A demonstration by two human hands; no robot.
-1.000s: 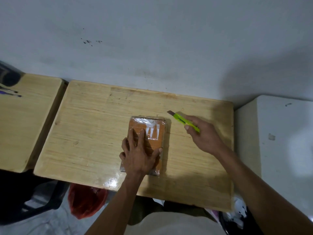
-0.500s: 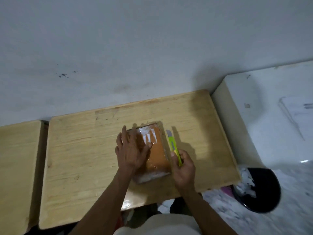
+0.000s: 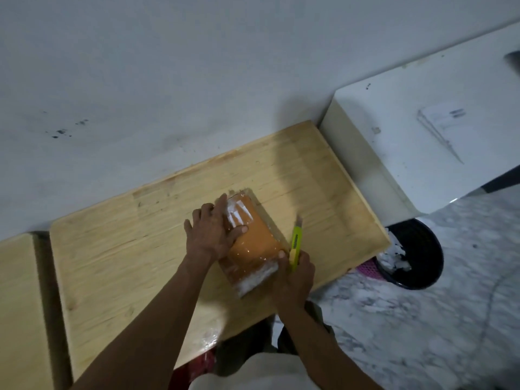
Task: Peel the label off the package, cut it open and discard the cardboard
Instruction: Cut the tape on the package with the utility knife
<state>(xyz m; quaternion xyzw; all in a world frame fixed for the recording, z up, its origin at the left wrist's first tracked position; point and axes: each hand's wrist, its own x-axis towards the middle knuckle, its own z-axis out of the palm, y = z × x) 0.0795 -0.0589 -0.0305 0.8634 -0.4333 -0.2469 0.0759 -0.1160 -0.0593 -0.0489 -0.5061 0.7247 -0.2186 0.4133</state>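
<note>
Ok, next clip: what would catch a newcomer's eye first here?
The orange package wrapped in shiny plastic, lying mid-table on the wooden table with the left hand pressed flat on it. Next, the bright green box cutter gripped by the right hand along the package's right edge. A black bin stands on the floor at right.

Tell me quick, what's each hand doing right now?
Left hand: open, fingers flat, pressing on the orange package.
Right hand: closed, holding the green utility knife beside the package.

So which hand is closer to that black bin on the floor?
The right. The right hand holds the green cutter at the package's bin-side edge; the left hand presses the package's far side, away from the black bin.
</note>
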